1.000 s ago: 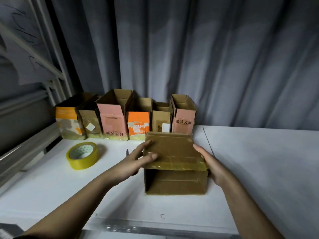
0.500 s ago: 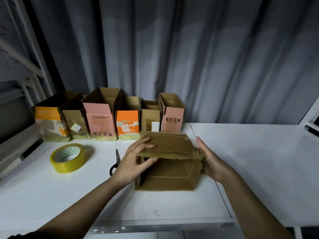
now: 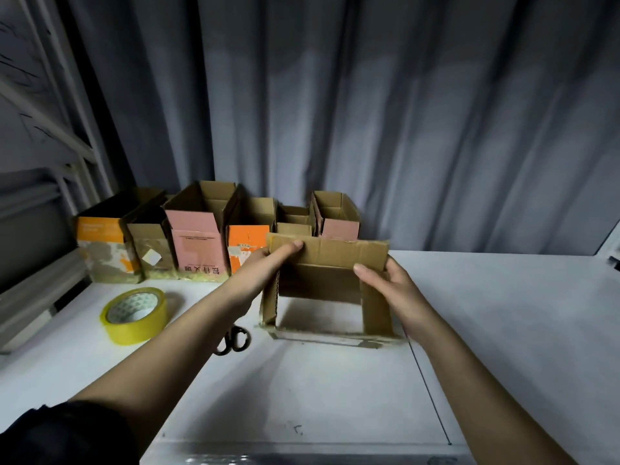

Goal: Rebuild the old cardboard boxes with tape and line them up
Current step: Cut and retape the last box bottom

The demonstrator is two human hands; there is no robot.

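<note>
A grey curtain [image 3: 402, 129] hangs behind the white table [image 3: 503, 330], whose right half lies bare up to its near edge. Six open-topped cardboard boxes [image 3: 198, 243] line the back left; nothing shows inside them. Mid-table stands a brown cardboard box [image 3: 335, 280], its open side facing the camera. The left hand [image 3: 265, 266] and right hand [image 3: 392, 283] pinch its raised flap. A yellow tape roll [image 3: 136, 315] and scissors [image 3: 235, 340] lie near the left forearm.

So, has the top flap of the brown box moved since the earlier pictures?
Yes. The top flap lay folded forward over the opening; now both hands hold it swung up and back, and its upper edge overlaps the fronts of the boxes lined up behind.
</note>
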